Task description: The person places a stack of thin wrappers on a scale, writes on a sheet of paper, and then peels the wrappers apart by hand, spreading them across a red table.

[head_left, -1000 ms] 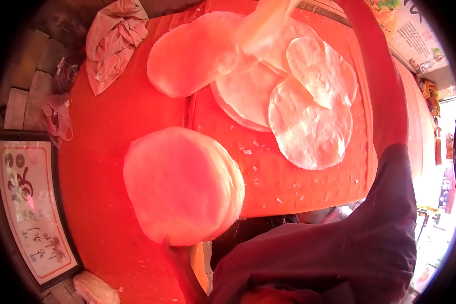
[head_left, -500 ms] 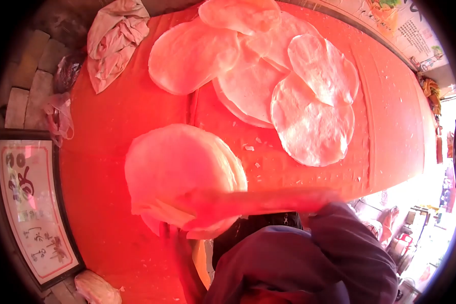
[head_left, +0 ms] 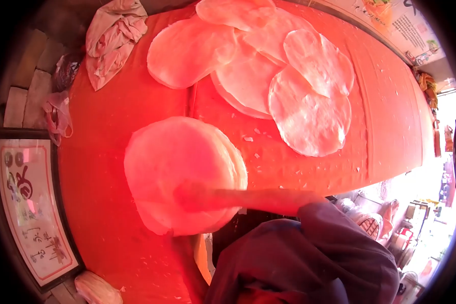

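A stack of thin round flat sheets [head_left: 172,152] lies near the front edge of the red-covered table [head_left: 96,202]. My right hand [head_left: 192,196] reaches in from the right and rests over the lower middle of the stack; its fingers are smeared by motion. My left forearm comes up from the bottom to the stack's near edge, where my left hand [head_left: 175,237] is mostly hidden or blurred at the rim. Several more round sheets [head_left: 309,116] lie overlapping on the far part of the table.
A crumpled cloth [head_left: 114,40] lies at the far left corner. Left of the table are a plastic bag [head_left: 60,114] and a framed sign with writing [head_left: 35,213]. A wrapped bundle [head_left: 97,289] is at the bottom left. Small white scraps dot the table.
The near edge of the stack, folded and uneven before, now lies flatter and rounder. My right hand has shifted slightly up and left over it. The view has moved a little.
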### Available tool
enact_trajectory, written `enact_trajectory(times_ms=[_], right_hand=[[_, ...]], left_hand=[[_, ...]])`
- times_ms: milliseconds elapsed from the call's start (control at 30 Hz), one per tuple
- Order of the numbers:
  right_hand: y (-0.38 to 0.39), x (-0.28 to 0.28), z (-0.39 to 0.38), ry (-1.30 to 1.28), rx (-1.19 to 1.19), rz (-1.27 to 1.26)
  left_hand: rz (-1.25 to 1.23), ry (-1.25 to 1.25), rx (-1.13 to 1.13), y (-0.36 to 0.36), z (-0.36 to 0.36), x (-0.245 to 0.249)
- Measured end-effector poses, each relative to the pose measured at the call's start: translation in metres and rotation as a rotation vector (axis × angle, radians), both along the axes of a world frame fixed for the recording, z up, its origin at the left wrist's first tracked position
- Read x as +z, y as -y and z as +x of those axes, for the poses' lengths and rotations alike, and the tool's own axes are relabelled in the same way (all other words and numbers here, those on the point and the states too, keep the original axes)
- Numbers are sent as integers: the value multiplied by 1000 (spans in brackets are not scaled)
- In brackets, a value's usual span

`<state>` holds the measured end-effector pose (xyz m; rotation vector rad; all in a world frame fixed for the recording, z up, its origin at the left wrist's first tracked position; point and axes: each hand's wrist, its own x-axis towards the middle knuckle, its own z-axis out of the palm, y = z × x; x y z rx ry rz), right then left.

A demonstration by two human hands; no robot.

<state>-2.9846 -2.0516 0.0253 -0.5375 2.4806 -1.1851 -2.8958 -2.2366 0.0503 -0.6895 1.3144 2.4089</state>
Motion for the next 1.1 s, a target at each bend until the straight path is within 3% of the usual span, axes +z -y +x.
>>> enact_trajectory(times_ms=[67,100,133,167,200,233,267,333,467,567,633,667,733,767,833,933,1067,1100], right_hand=[[-52,21,-16,-102,-326,-729],[-76,46,-23,269,-404,-978],[-105,69,-31,332,-307,-678],[-90,21,-44,-20,-431,-690],[-100,63,-33,75,-417,-632],[-93,64,-31,-14,-368,-393],[-81,69,-20,125,-378,-353],[-48,51,9,35,-260,-357],[-5,42,38,-152,-173,-386],[0,53,38,-263,-226,-234],[-8,66,29,-264,21,-86],[-11,60,26,-260,33,-86],[-13,41,24,135,-124,-309],[-10,36,23,136,-119,-309],[-8,29,22,-136,-185,-99],[13,37,32,-342,-149,82],[13,24,30,-391,-20,187],[3,5,11,-348,-44,139]], left_hand=[[40,9,1,12,2,-17],[54,15,7,19,3,-23],[60,23,14,27,6,-33],[114,8,12,45,10,-54],[250,-26,-8,78,16,-89],[783,-2,-182,93,2,-98],[282,-80,-11,97,21,-105],[12,-109,50,37,4,-42],[-65,-150,28,-1,-15,0],[-79,-58,31,-6,-20,13],[-111,-58,37,-6,-21,13],[-143,-66,32,-4,-21,13],[-137,-43,65,-1,-20,12],[-131,-27,80,1,-20,12],[-147,-18,79,16,-12,-10],[-175,44,121,14,-8,-13],[-222,67,154,-13,-18,15],[-212,65,140,-2,-12,0]])
